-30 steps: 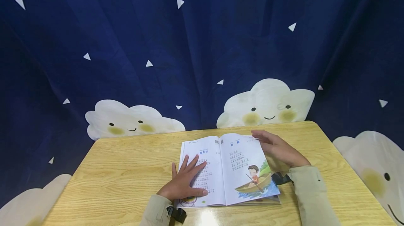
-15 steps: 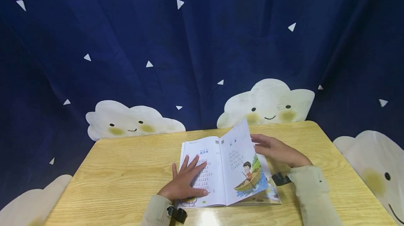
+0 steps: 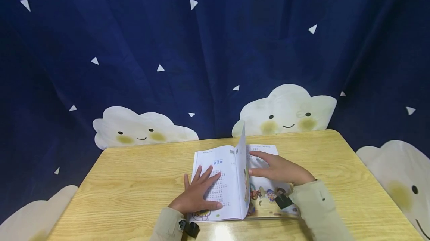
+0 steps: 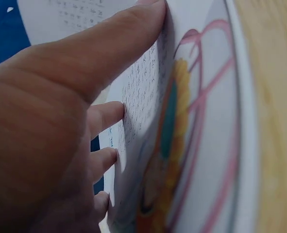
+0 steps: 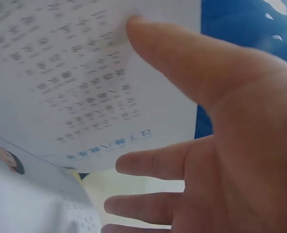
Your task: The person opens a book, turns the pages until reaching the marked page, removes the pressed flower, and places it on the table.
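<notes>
While the picture book (image 3: 218, 183) lies open near the front edge of the wooden table (image 3: 134, 181), one page (image 3: 242, 158) stands almost straight up from the spine, edge-on in the head view. So the book's basically split in two, with a text page flat on the left and a colourful cartoon spread showing on the right.

Left hand (image 3: 198, 192) is flat on the left page, fingers spread out and straight, palm down, pressing the paper. The left wrist view shows the same thing up close: thumb (image 4: 119, 48) laid along the printed text, the other fingers fanned out on the page, with a pink and orange drawing just beside them.

Right hand (image 3: 279, 170) is over the right side of the book, fingers stretched out and relaxed, tips pointing at the upright page. From the right wrist view the thumb (image 5: 182, 63) touches the back of that lifted sheet, and the other fingers are loose and apart below it. Can't quite tell whether they touch the paper too. Nothing's being pinched as far as I can see.

Both arms are in beige sleeves (image 3: 315, 211). Behind the table hangs a dark blue curtain (image 3: 201, 46) with smiling white clouds (image 3: 289, 110) and small white triangles.
</notes>
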Available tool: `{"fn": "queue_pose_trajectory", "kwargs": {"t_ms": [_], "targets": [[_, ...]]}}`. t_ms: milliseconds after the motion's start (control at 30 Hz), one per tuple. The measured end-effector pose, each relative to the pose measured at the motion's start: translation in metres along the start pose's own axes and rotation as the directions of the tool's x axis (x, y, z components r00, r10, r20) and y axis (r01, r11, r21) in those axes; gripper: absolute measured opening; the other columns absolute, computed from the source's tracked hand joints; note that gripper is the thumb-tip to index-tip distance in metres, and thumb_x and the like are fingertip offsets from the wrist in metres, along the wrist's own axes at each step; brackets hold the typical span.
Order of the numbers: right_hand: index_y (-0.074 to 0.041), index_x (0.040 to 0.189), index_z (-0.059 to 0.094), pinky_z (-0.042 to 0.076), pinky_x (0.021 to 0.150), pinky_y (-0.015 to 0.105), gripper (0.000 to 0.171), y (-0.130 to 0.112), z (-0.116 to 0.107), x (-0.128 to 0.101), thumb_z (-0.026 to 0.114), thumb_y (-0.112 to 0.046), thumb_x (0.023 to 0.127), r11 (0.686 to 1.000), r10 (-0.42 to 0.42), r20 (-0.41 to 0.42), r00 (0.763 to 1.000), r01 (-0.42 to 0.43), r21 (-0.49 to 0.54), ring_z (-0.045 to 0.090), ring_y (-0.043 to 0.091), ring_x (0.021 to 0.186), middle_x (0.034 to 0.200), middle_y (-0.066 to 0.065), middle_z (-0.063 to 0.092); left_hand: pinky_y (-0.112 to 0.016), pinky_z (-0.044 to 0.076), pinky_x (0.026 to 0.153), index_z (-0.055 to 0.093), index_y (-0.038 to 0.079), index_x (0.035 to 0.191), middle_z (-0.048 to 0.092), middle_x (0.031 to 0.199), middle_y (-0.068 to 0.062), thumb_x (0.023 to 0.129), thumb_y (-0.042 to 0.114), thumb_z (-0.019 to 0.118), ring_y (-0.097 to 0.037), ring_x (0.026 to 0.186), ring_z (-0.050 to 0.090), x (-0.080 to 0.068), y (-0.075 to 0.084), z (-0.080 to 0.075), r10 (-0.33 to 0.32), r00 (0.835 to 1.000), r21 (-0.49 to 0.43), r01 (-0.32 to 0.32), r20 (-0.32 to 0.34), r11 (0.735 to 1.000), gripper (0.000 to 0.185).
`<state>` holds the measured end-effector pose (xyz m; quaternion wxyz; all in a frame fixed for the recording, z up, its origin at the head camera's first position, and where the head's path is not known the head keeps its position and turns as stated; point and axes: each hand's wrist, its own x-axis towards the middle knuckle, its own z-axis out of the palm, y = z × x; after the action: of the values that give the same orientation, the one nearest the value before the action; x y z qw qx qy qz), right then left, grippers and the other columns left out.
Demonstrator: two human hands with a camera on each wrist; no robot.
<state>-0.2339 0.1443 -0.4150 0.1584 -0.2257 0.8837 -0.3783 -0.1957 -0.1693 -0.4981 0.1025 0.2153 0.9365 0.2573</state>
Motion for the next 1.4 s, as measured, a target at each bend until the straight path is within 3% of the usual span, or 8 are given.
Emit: {"fn": "queue_pose_trajectory", "kwargs": {"t_ms": [233, 467, 633, 800, 967, 1133, 1233, 1400], "targets": [[-0.005, 0.148, 0.035, 0.030, 0.106, 0.061, 0.097, -0.014, 0.018, 0.005, 0.069, -0.062, 0.078, 0.998, 0.039, 0.015, 0.999, -0.038, -0.050, 0.031, 0.041, 0.138, 0.151, 0.021, 0.034, -0.072, -0.013, 0.102, 0.035, 0.032, 0.150, 0.006, 0.162, -0.012, 0.072, 0.067, 0.071, -0.039, 0.146, -0.002, 0.000, 0.001, -0.001, -0.018, 1.000, -0.023, 0.017, -0.025, 1.000, 0.093], [-0.008, 0.148, 0.038, 0.020, 0.104, 0.070, 0.103, -0.022, 0.035, 0.010, 0.070, -0.069, 0.071, 0.987, 0.033, 0.014, 0.999, -0.030, -0.157, 0.027, 0.043, 0.139, 0.151, 0.022, 0.034, -0.069, -0.015, 0.104, 0.032, 0.037, 0.151, -0.001, 0.161, -0.017, 0.068, 0.067, 0.074, -0.038, 0.146, 0.002, 0.001, 0.003, -0.004, -0.066, 0.997, -0.094, 0.062, -0.036, 0.994, 0.098], [-0.010, 0.149, 0.037, 0.013, 0.103, 0.074, 0.106, -0.025, 0.045, 0.012, 0.069, -0.072, 0.069, 0.980, 0.043, 0.018, 0.999, -0.039, -0.198, 0.024, 0.042, 0.141, 0.152, 0.022, 0.032, -0.070, -0.007, 0.106, 0.019, 0.025, 0.156, 0.010, 0.160, -0.018, 0.091, 0.058, 0.055, -0.038, 0.146, 0.010, 0.003, 0.002, -0.011, -0.089, 0.986, -0.231, 0.054, -0.142, 0.971, 0.082], [-0.011, 0.149, 0.037, 0.009, 0.103, 0.074, 0.107, -0.027, 0.051, 0.013, 0.069, -0.073, 0.068, 0.976, 0.037, 0.017, 0.999, -0.033, -0.216, 0.021, 0.043, 0.142, 0.153, 0.022, 0.030, -0.061, 0.001, 0.113, -0.005, 0.024, 0.156, 0.004, 0.161, -0.015, 0.104, 0.048, 0.011, -0.033, 0.146, 0.009, 0.005, 0.003, -0.019, -0.165, 0.960, -0.472, 0.040, -0.225, 0.880, 0.059], [-0.011, 0.149, 0.037, 0.008, 0.104, 0.073, 0.108, -0.028, 0.060, 0.015, 0.069, -0.074, 0.067, 0.973, 0.031, 0.006, 1.000, -0.028, -0.230, 0.021, 0.045, 0.141, 0.153, 0.024, 0.028, -0.053, 0.007, 0.115, -0.014, 0.029, 0.153, -0.001, 0.160, -0.021, 0.104, 0.044, 0.003, -0.038, 0.143, 0.016, 0.006, 0.000, -0.020, -0.168, 0.964, -0.605, 0.008, -0.208, 0.796, 0.054], [-0.012, 0.150, 0.036, 0.005, 0.107, 0.071, 0.109, -0.029, 0.066, 0.018, 0.070, -0.073, 0.066, 0.975, 0.029, 0.008, 1.000, -0.026, -0.220, 0.015, 0.046, 0.142, 0.155, 0.024, 0.022, -0.056, 0.008, 0.115, -0.011, 0.029, 0.154, 0.002, 0.159, -0.024, 0.102, 0.050, 0.000, -0.042, 0.140, 0.023, 0.006, -0.002, -0.020, -0.200, 0.945, -0.681, -0.031, -0.258, 0.731, 0.057], [-0.013, 0.150, 0.036, 0.002, 0.108, 0.069, 0.109, -0.029, 0.068, 0.019, 0.071, -0.073, 0.066, 0.976, 0.032, 0.013, 0.999, -0.028, -0.215, 0.012, 0.046, 0.143, 0.156, 0.025, 0.019, -0.056, 0.009, 0.115, -0.010, 0.026, 0.155, 0.004, 0.159, -0.024, 0.103, 0.049, 0.001, -0.042, 0.142, 0.019, 0.006, -0.002, -0.020, -0.217, 0.935, -0.676, -0.033, -0.282, 0.736, 0.058], [-0.015, 0.150, 0.037, 0.001, 0.109, 0.068, 0.107, -0.027, 0.074, 0.021, 0.070, -0.073, 0.066, 0.972, 0.031, 0.011, 0.999, -0.028, -0.234, 0.010, 0.046, 0.143, 0.156, 0.025, 0.017, -0.055, 0.006, 0.115, -0.008, 0.026, 0.155, 0.005, 0.161, -0.016, 0.102, 0.050, 0.001, -0.033, 0.147, 0.007, 0.008, -0.002, -0.020, -0.244, 0.926, -0.607, 0.022, -0.287, 0.795, 0.058]]}}
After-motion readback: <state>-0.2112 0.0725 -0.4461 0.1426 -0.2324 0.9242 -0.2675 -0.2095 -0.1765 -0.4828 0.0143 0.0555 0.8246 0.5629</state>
